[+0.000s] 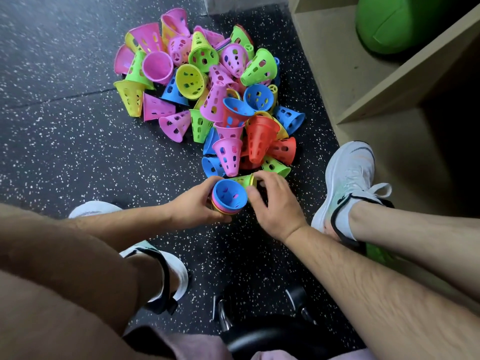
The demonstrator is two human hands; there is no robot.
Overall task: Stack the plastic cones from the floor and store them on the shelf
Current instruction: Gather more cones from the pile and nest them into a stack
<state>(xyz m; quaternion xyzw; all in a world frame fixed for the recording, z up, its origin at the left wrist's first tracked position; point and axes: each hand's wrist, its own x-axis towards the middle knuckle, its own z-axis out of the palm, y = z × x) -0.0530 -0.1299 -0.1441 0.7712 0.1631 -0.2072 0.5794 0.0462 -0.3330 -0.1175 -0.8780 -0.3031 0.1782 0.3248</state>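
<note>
A heap of perforated plastic cones [207,84] in pink, green, yellow, blue and red lies on the dark speckled floor. My left hand [193,203] grips a stack of nested cones [230,198], wide end up, with a blue one innermost. My right hand [275,203] is just right of the stack, fingers curled over a yellow-green cone [245,180] lying at the heap's near edge. The wooden shelf [384,81] stands at the right.
A big green ball [397,22] fills the shelf's upper compartment. My white shoes [348,178] and bare legs flank the working spot. A black stool with metal legs [262,331] sits below me. Open floor lies to the left.
</note>
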